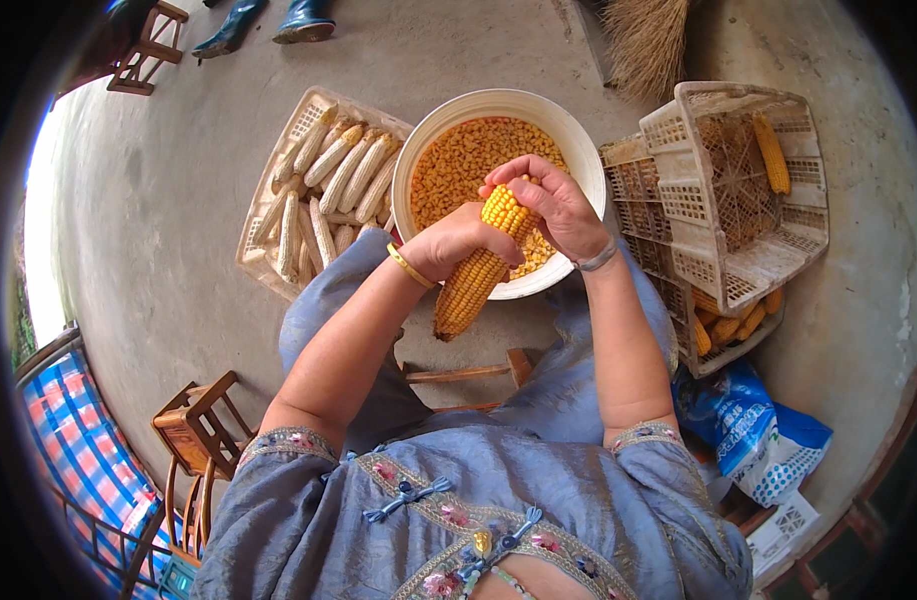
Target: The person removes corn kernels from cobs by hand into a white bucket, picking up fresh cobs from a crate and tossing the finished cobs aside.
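An ear of yellow corn (469,289) slants across the near side of a round white tub (496,101). My left hand (462,236) is wrapped around the middle of the ear. At its upper end, the fingers and thumb of my right hand (559,206) press on the kernels. Loose corn kernels (458,161) cover the inside of the tub. To the left of it, a pale plastic crate (267,259) holds several bare corncobs (357,169), stripped of kernels. The tub stands on the floor between my knees.
At right, a plastic crate (698,187) lies tipped on its side with one corn ear (771,154) inside, above another crate (691,330) of ears. A straw broom (646,45), blue boots (304,22), a wooden chair (203,427) and a blue-white bag (762,435) are around me.
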A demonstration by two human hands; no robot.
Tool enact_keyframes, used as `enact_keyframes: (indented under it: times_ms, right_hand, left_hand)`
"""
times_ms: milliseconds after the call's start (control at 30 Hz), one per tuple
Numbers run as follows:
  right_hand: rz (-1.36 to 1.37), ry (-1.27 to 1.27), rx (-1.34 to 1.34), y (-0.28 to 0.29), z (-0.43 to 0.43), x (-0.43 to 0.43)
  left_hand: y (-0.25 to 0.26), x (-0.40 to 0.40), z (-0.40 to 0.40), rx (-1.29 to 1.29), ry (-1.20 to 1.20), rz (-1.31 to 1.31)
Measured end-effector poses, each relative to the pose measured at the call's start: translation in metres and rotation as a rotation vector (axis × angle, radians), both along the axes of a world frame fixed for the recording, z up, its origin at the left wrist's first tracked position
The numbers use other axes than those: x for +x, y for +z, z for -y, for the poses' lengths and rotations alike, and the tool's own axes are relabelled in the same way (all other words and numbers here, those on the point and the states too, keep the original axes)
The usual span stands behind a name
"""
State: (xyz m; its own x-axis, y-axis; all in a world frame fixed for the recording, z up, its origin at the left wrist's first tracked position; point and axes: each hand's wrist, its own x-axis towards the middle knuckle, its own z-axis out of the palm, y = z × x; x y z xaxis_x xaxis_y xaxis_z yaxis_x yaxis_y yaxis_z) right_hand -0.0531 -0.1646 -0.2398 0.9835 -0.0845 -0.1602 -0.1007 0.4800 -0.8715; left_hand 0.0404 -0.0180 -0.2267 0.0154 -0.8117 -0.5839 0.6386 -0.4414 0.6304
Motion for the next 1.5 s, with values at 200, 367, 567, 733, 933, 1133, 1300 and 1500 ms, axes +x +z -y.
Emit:
enact_keyframes:
  times_ms: [200, 367, 567, 733, 933, 1133, 1300, 1500]
  right_hand:
    - [0.039, 0.009, 0.118, 0.003, 0.003, 0.001]
    - [0.004, -0.049, 0.148, 0.002, -0.002, 0.002]
    - [-0.046, -0.042, -0.097, -0.011, -0.002, 0.002]
    - [-0.029, -0.046, -0.029, -0.008, -0.002, 0.001]
    - [-0.004, -0.048, 0.049, -0.010, 0.000, 0.002]
    - [-0.005, -0.030, -0.169, -0.004, -0.002, 0.003]
    - [-0.032, 0.006, -0.201, -0.007, 0.000, 0.001]
    - [-0.078, 0.045, -0.032, -0.005, 0.004, 0.000]
  left_hand:
    - [0.004, 0.001, 0.000, -0.006, -0.002, 0.000]
    - [-0.007, 0.001, 0.003, 0.060, -0.061, 0.289]
    - [-0.005, 0.000, 0.005, 0.141, -0.100, 0.406]
    - [-0.001, 0.001, 0.005, 0.127, -0.094, 0.401]
    - [0.000, 0.002, 0.005, 0.094, -0.081, 0.358]
    - [-0.004, 0.003, 0.004, 0.108, -0.081, 0.341]
    - [-0.004, 0.002, 0.003, 0.128, -0.089, 0.309]
    - [0.000, 0.003, 0.003, 0.112, -0.084, 0.260]
